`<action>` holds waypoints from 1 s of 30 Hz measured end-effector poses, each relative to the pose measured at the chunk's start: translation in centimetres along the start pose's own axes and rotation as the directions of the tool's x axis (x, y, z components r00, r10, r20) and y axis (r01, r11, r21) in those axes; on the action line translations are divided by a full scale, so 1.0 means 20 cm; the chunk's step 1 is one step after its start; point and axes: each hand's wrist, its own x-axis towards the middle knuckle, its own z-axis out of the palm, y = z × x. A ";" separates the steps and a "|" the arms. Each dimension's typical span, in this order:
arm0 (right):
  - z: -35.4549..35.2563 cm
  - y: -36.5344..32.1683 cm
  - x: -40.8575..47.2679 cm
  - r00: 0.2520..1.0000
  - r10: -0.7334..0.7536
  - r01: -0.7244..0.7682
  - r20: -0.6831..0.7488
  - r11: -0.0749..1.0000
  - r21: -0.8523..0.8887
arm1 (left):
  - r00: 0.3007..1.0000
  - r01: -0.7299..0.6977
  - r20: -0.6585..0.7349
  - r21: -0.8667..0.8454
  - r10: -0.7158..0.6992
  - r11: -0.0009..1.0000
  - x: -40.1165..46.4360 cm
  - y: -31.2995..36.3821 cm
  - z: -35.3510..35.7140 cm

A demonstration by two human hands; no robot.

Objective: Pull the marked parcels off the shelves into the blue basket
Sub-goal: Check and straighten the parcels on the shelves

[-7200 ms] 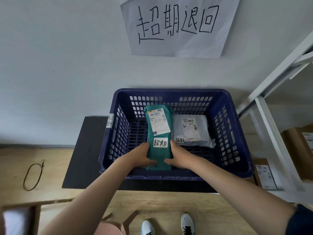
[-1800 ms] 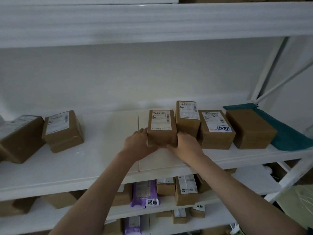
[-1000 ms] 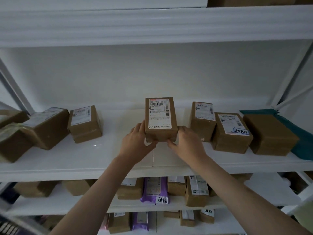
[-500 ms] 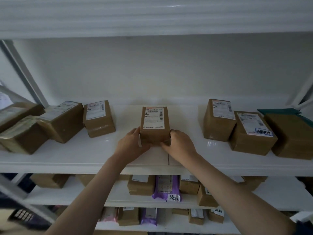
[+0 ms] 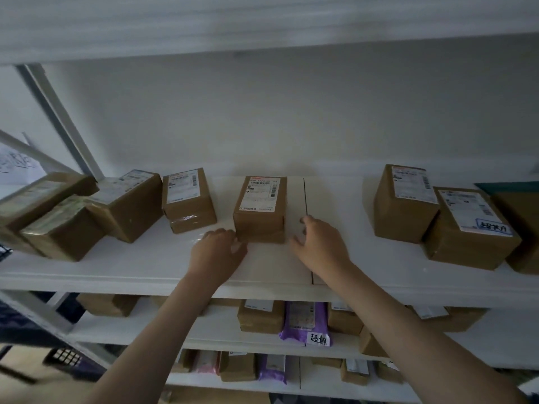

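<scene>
Cardboard everywhere: upper shelf (image 5: 145,266) carries seven visible brown boxes. Landmark is the centre box (image 5: 260,209), standing alone. Left of it: four boxes, nearest one (image 5: 188,199) close by. Left hand (image 5: 217,253) just left of its front corner, fingers loose, grip released, contact unclear. Right hand (image 5: 319,244) just right of it, apart, fingers spread, grip released. Further right: plain box (image 5: 404,204), then marked box (image 5: 469,227) with handwritten tag, touching it. Shelf below the landmark: purple mailer (image 5: 304,322) with handwritten tag, between brown boxes.
</scene>
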 end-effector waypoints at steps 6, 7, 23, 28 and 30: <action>-0.28 0.36 -0.14 0.986 0.150 -0.151 -0.067 0.988 -0.014 | 0.992 0.051 -0.113 -0.013 -0.052 0.999 -0.16 0.13 0.08; -0.33 0.41 -0.16 0.980 0.182 -0.184 -0.081 0.983 -0.023 | 0.992 0.027 -0.119 -0.011 -0.028 1.000 -0.17 0.18 0.09; -0.60 0.81 -0.26 0.920 0.361 -0.355 -0.149 0.932 0.069 | 0.929 -0.322 0.100 -0.256 0.356 0.912 0.14 1.06 0.33; -0.62 0.84 -0.17 0.913 0.400 -0.396 -0.084 0.916 0.060 | 0.918 -0.307 0.163 -0.288 0.362 0.907 0.27 1.24 0.39; -0.62 0.84 -0.13 0.909 0.411 -0.407 -0.063 0.911 0.072 | 0.916 -0.304 0.156 -0.330 0.369 0.894 0.31 1.30 0.39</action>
